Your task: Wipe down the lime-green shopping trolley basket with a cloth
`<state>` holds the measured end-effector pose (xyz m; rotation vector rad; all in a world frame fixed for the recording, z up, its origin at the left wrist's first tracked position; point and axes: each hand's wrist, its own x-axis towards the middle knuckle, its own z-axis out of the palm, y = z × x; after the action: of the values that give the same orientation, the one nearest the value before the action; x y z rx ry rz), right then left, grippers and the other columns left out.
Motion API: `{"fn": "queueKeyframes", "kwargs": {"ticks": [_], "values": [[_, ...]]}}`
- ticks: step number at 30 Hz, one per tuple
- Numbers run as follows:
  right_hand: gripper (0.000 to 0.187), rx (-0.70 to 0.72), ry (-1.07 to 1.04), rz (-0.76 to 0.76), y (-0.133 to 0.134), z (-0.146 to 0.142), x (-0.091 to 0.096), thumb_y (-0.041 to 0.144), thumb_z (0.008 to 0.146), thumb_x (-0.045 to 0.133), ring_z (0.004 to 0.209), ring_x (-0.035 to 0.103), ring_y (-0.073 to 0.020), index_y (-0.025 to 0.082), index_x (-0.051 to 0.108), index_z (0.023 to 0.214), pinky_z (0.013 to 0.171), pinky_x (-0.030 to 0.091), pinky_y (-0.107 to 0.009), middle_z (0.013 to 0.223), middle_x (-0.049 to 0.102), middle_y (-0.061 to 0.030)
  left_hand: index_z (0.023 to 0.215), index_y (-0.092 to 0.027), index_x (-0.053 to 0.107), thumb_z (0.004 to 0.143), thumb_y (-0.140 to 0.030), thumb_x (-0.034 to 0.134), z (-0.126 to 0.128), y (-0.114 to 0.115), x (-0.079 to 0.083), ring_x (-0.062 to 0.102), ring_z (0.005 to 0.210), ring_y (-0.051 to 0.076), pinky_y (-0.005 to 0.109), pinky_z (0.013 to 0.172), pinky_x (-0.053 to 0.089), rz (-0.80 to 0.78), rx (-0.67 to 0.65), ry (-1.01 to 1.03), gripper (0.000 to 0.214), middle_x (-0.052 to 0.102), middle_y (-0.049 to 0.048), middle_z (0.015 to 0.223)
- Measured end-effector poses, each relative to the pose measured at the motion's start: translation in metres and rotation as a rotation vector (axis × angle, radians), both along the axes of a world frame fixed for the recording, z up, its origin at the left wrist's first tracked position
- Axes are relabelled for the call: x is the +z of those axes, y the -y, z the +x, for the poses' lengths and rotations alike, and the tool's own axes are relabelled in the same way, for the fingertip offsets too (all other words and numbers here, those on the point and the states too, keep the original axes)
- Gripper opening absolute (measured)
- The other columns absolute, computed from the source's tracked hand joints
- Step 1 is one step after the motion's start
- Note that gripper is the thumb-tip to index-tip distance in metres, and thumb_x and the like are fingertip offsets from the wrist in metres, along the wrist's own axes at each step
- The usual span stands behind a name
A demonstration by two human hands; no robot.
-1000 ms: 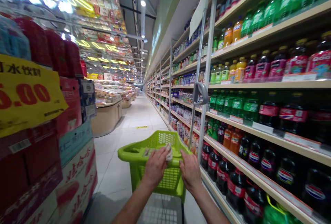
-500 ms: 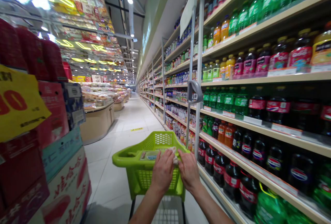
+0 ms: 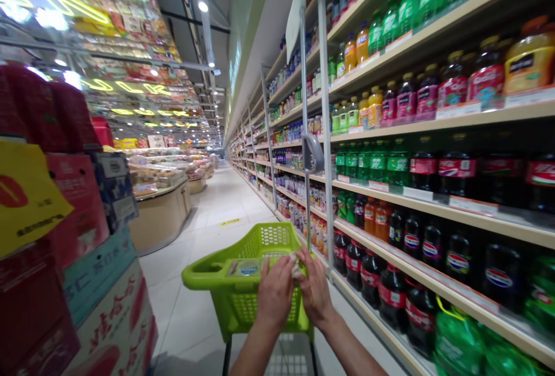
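A small crumpled white tissue or plastic film (image 3: 296,266) sits between my two hands, above the handle end of a green shopping cart (image 3: 203,276). My left hand (image 3: 276,289) is closed with its fingertips on the white piece. On its other side, my right hand (image 3: 314,283) has its fingers bent, the tips touching the same piece. Which exact material it is, I cannot tell. Left of my hands, a clear panel with a label (image 3: 245,268) is set in the cart's handle. The basket's perforated walls show beyond my hands; its floor is mostly hidden.
Shelves of bottled drinks (image 3: 416,214) line the right side closely. Stacked cartons (image 3: 108,318) with a yellow price sign (image 3: 30,196) stand close on the left. A rounded display counter (image 3: 160,220) lies further ahead, beside the white tiled aisle (image 3: 217,202). A grey-handled pole (image 3: 307,202) leans at the shelves.
My right fingers have lifted off the cart's handle and bent toward the white piece. My left hand has curled in more. The view has turned slightly and shifted a little.
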<state>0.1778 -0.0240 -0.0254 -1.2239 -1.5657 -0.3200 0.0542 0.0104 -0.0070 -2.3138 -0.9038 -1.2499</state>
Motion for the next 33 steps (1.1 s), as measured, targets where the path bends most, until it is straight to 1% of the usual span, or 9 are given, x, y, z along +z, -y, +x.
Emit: {"fn": "queueKeyframes", "kwargs": {"ticks": [2, 4, 7, 9, 15, 18, 22, 29, 33], "values": [[0.053, -0.002, -0.006, 0.029, 0.001, 0.004, 0.001, 0.044, 0.090, 0.015, 0.106, 0.052, -0.0205, 0.018, 0.018, 0.136, 0.090, 0.037, -0.041, 0.116, 0.056, -0.0089, 0.108, -0.023, 0.055, 0.083, -0.019, 0.039, 0.005, 0.003, -0.003, 0.056, 0.101, 0.016, 0.043, 0.103, 0.024, 0.023, -0.052, -0.001, 0.030, 0.063, 0.0048, 0.109], [0.053, 0.004, -0.002, 0.045, 0.002, 0.009, 0.002, 0.044, 0.090, 0.015, 0.102, 0.054, -0.0200, 0.017, 0.019, 0.136, 0.087, 0.040, -0.039, 0.112, 0.058, -0.0086, 0.109, -0.023, 0.054, 0.083, -0.020, 0.039, -0.015, -0.005, -0.005, 0.057, 0.100, 0.018, 0.047, 0.104, 0.017, 0.044, -0.022, 0.013, 0.029, 0.063, 0.0050, 0.110], [0.053, 0.003, 0.009, 0.031, 0.003, 0.011, 0.003, 0.043, 0.090, 0.015, 0.101, 0.054, -0.0201, 0.017, 0.020, 0.136, 0.089, 0.038, -0.041, 0.112, 0.058, -0.0092, 0.107, -0.020, 0.055, 0.082, -0.018, 0.038, -0.057, -0.022, -0.001, 0.059, 0.096, 0.023, 0.055, 0.102, 0.016, 0.052, 0.200, 0.107, 0.030, 0.063, 0.0081, 0.108], [0.052, -0.011, 0.018, 0.016, 0.002, 0.008, 0.001, 0.042, 0.090, 0.016, 0.103, 0.053, -0.0206, 0.017, 0.020, 0.136, 0.091, 0.035, -0.043, 0.114, 0.057, -0.0094, 0.106, -0.020, 0.054, 0.082, -0.018, 0.038, -0.065, -0.026, 0.002, 0.059, 0.095, 0.025, 0.058, 0.100, 0.017, 0.035, 0.298, 0.130, 0.030, 0.064, 0.0092, 0.107], [0.052, -0.072, 0.057, 0.013, 0.000, 0.004, -0.002, 0.042, 0.090, 0.017, 0.107, 0.051, -0.0210, 0.017, 0.021, 0.136, 0.094, 0.033, -0.045, 0.118, 0.055, -0.0100, 0.110, -0.024, 0.054, 0.082, -0.020, 0.040, 0.000, 0.003, -0.004, 0.055, 0.105, 0.019, 0.047, 0.105, 0.015, 0.042, -0.033, -0.058, 0.031, 0.061, 0.0064, 0.113], [0.051, -0.074, 0.067, 0.021, 0.000, 0.012, -0.002, 0.040, 0.091, 0.016, 0.105, 0.052, -0.0201, 0.017, 0.021, 0.136, 0.092, 0.036, -0.042, 0.118, 0.054, -0.0102, 0.110, -0.024, 0.054, 0.083, -0.020, 0.040, -0.018, -0.004, -0.004, 0.057, 0.102, 0.020, 0.049, 0.106, 0.010, 0.069, 0.005, -0.024, 0.031, 0.061, 0.0062, 0.112], [0.051, -0.099, 0.088, 0.001, -0.001, 0.015, 0.001, 0.040, 0.091, 0.016, 0.108, 0.050, -0.0209, 0.017, 0.025, 0.135, 0.093, 0.034, -0.043, 0.123, 0.051, -0.0103, 0.109, -0.018, 0.053, 0.083, -0.020, 0.037, -0.062, -0.019, -0.002, 0.059, 0.096, 0.027, 0.059, 0.100, 0.012, 0.083, 0.278, 0.150, 0.031, 0.062, 0.0126, 0.108], [0.049, -0.168, 0.109, -0.039, -0.003, -0.001, 0.013, 0.038, 0.090, 0.025, 0.116, 0.043, -0.0214, 0.015, 0.028, 0.133, 0.098, 0.028, -0.045, 0.127, 0.048, -0.0118, 0.114, -0.024, 0.050, 0.082, -0.016, 0.040, -0.019, 0.006, -0.009, 0.052, 0.108, 0.019, 0.049, 0.106, 0.003, 0.135, 0.004, -0.076, 0.034, 0.059, 0.0077, 0.116], [0.043, -0.123, 0.154, -0.082, -0.001, 0.001, 0.012, 0.034, 0.089, 0.029, 0.106, 0.050, -0.0192, 0.017, 0.037, 0.129, 0.093, 0.032, -0.040, 0.115, 0.057, -0.0090, 0.113, -0.022, 0.050, 0.083, -0.019, 0.040, -0.062, -0.014, -0.007, 0.057, 0.101, 0.021, 0.052, 0.105, 0.005, 0.149, 0.143, -0.018, 0.032, 0.061, 0.0086, 0.113]]}}
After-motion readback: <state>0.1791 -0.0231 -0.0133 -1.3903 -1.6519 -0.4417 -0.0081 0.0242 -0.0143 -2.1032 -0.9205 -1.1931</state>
